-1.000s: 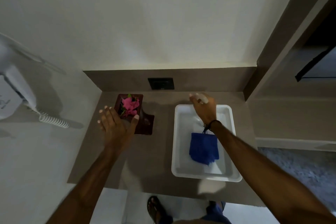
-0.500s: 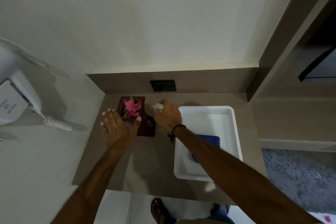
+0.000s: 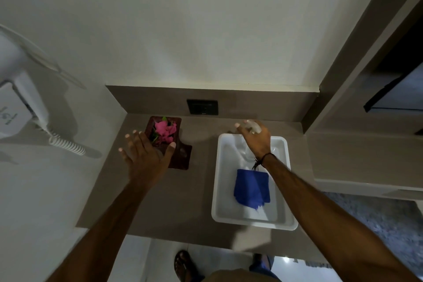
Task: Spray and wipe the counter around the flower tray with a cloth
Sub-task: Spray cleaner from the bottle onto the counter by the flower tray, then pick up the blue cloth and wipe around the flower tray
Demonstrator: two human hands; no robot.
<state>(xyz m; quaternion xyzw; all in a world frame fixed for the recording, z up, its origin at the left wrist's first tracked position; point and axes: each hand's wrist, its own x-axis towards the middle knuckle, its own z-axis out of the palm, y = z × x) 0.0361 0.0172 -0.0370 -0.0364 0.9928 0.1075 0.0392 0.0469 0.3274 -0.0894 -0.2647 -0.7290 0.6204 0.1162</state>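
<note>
A dark brown flower tray (image 3: 180,155) with pink flowers (image 3: 165,131) sits at the back left of the brown counter (image 3: 194,190). My left hand (image 3: 144,158) hovers open over the tray's near left corner, fingers spread. Over the far end of a white plastic tub (image 3: 219,190), my right hand (image 3: 255,138) grips a clear spray bottle (image 3: 253,125); only the bottle's top shows past my fingers. A folded blue cloth (image 3: 251,186) lies inside the tub.
A black wall socket (image 3: 202,107) is set in the backsplash behind the counter. A white wall-mounted hair dryer (image 3: 20,89) with a coiled cord (image 3: 66,145) hangs on the left wall. A recessed shelf unit (image 3: 366,121) borders the counter on the right.
My right hand with the spray bottle swung left beside the flower tray, then back right over the far end of the white tub. My left hand stayed by the tray.
</note>
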